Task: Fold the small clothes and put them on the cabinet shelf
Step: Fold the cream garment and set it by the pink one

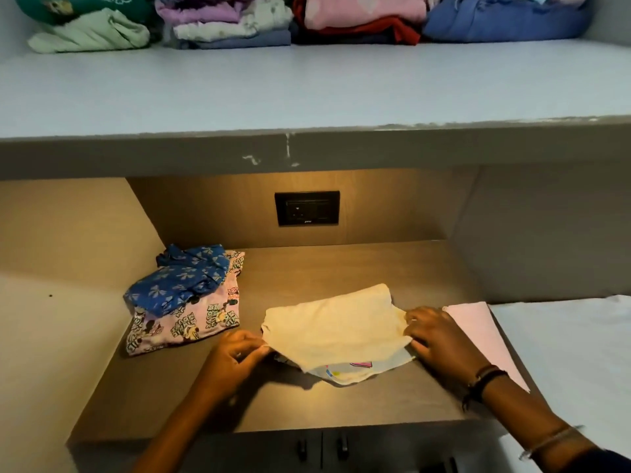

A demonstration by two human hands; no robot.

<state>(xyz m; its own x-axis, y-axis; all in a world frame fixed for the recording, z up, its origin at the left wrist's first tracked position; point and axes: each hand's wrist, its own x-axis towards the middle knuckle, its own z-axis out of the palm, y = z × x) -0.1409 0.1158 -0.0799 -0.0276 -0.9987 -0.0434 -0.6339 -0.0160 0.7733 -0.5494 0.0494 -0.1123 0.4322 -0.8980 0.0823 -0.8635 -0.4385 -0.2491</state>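
Both hands pinching the small cream cotton garment, left hand, right hand; best folded with edges aligned, flat on brown desk.

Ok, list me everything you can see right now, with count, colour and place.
cream garment: one, cream over a white printed layer, counter centre, held at both ends
folded clothes: two, blue bow print atop pink cartoon print, counter left
pink cloth: one, pale pink, counter right edge
clothes piles: several, green, purple, pink, red, blue, back of upper shelf
socket: one, black, back wall
cabinet handles: two, dark, below counter
left hand: pinching garment's left corner
right hand: gripping garment's right edge; dark wristbands
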